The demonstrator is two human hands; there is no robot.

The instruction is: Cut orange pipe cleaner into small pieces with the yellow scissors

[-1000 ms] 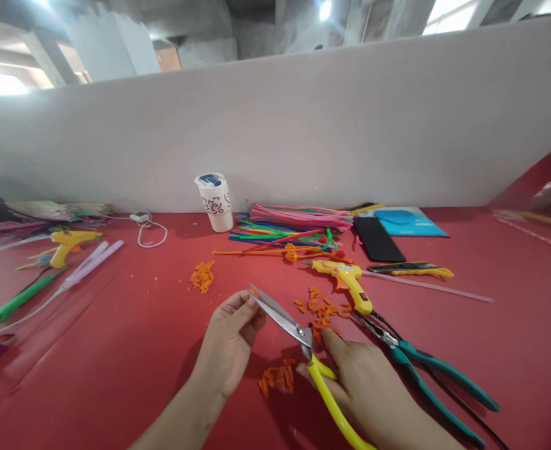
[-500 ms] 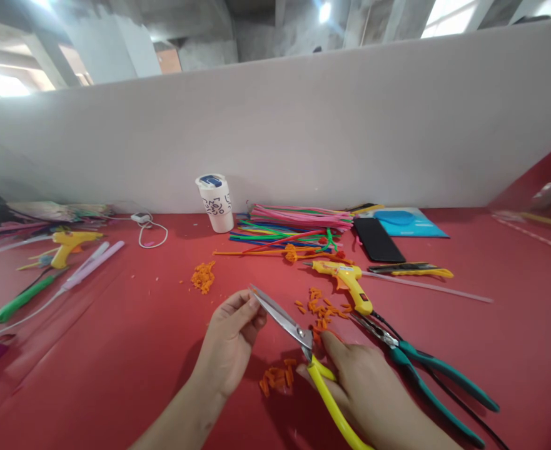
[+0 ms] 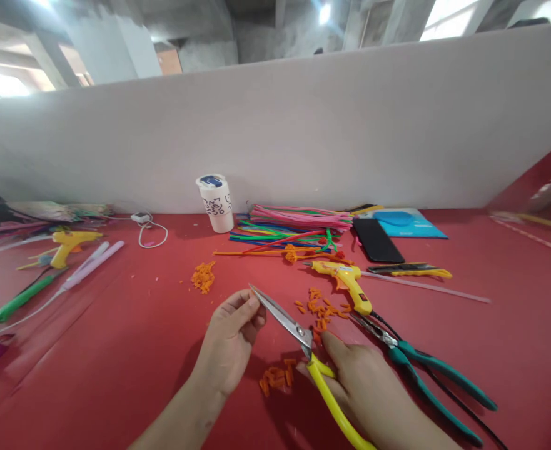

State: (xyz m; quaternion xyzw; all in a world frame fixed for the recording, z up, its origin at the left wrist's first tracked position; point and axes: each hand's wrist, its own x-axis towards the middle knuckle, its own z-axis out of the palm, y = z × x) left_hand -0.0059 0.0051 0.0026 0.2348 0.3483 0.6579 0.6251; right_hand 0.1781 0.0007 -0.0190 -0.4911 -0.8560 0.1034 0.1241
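Note:
My right hand (image 3: 350,375) is closed round the yellow handles of a pair of scissors (image 3: 290,322). The blades look nearly closed, and their tips reach the fingertips of my left hand (image 3: 235,331). That left hand is pinched; whatever it holds at the blade tips is too small to make out. Between my wrists lies a small pile of short orange pieces (image 3: 276,377). More cut orange pieces (image 3: 322,307) are scattered beyond the scissors, and a heap of finer orange bits (image 3: 203,277) sits beyond my left hand.
A yellow glue gun (image 3: 345,278) and green-handled pliers (image 3: 425,369) lie at the right. Behind are pipe cleaners (image 3: 298,219), a phone (image 3: 377,240), a cutter knife (image 3: 411,270) and a white cup (image 3: 216,203). Another glue gun (image 3: 66,245) lies at the left on the red table (image 3: 116,350).
Almost nothing differs. An orange speck at the scissor tips by my left fingertips no longer shows; both hands hold nearly the same place.

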